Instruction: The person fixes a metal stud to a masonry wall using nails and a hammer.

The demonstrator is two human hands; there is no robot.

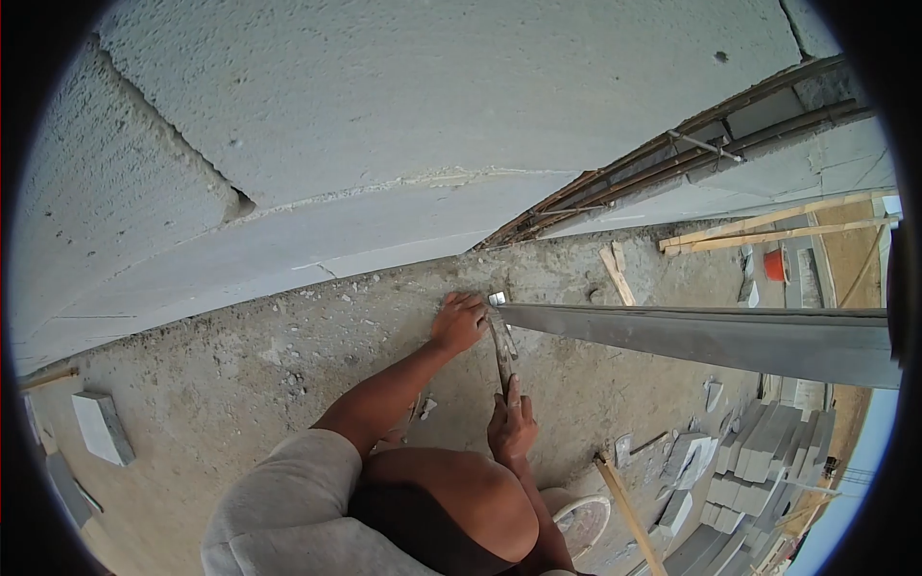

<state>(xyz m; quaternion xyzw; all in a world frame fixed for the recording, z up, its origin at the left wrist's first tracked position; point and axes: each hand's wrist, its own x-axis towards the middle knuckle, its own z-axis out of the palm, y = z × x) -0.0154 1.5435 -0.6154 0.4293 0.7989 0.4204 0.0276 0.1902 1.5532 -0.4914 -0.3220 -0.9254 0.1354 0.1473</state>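
Note:
My right hand (512,422) is closed around the lower end of a narrow, mortar-smeared hand tool (502,346), its index finger stretched along it. The tool's far end reaches up to the foot of a long grey post (672,331). Beside that foot, my left hand (461,322) has its fingers bent and pressed together; what they hold, if anything, is hidden. A small white piece (497,299) lies at the post's end, just right of the left fingertips. My bent knee (480,499) is below both hands.
A pale block wall (384,106) runs along the top, with an open channel holding rods (711,144). Loose block (104,427) at left; stacked blocks (768,442), a bucket (581,523) and wooden strip (629,514) at lower right. A red bucket (775,266) is farther off.

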